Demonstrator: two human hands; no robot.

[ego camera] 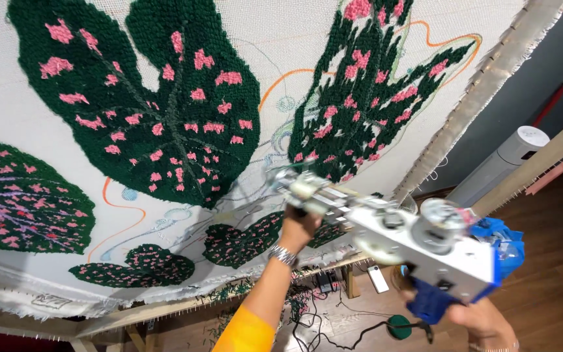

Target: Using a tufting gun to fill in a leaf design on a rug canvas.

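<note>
A white and blue tufting gun point(418, 244) points its metal nose at a white cloth point(275, 49) stretched on a wooden frame. My left hand point(300, 225) grips the gun's front handle, a metal watch on its wrist. At the lower right, my right hand point(480, 319) holds the blue rear grip. Dark green tufted leaves with pink spots point(158, 104) cover much of the cloth. The gun's tip sits near the lower edge of a leaf at centre right point(366, 98).
Orange and blue drawn outlines point(122, 208) mark bare cloth. The frame's lower wooden rail point(164, 306) carries tack strips. Black cables point(333, 322) and small devices lie on the wooden floor below. A white tower fan point(500, 163) stands at right.
</note>
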